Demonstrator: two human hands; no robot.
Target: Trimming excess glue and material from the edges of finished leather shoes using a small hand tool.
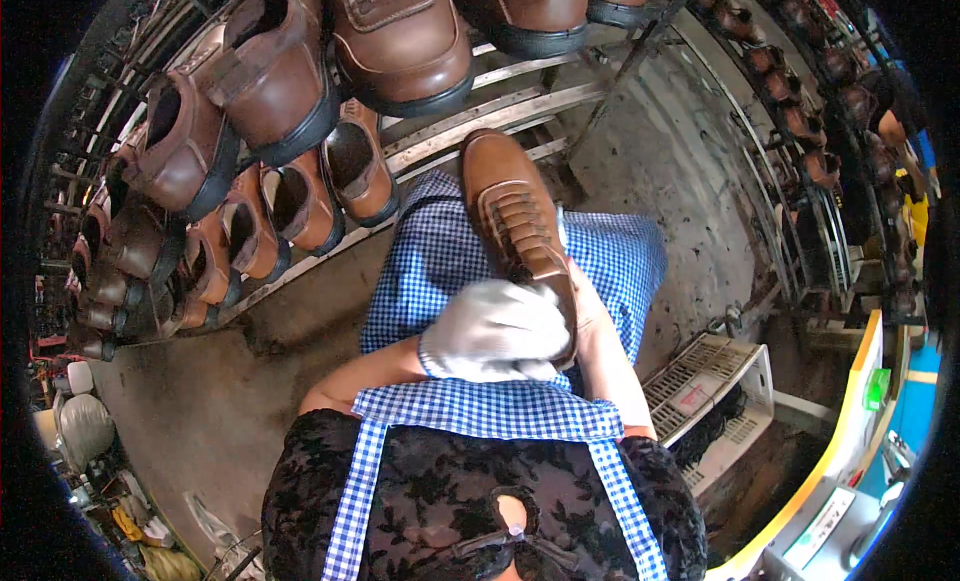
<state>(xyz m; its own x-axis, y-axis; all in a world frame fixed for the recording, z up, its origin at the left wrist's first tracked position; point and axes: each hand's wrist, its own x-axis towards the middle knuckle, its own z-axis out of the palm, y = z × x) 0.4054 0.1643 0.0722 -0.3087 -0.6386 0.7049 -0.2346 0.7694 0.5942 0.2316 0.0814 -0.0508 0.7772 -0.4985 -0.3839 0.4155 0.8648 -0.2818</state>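
Metal shoe racks (520, 96) behind — gloved left hand (495, 331) pressing a tan shoe (510, 216) over checked apron (440, 251); right hand hidden, grip indeterminable.

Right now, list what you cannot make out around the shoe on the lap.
- Right hand: head view, mostly hidden behind the brown shoe.
- Shoe's heel: covered by the gloved left hand.
- Shoe's sole: turned away from the camera.
- Crate contents: dark, too small to tell.
- Far shoes on the right rack: small, bent by the lens.
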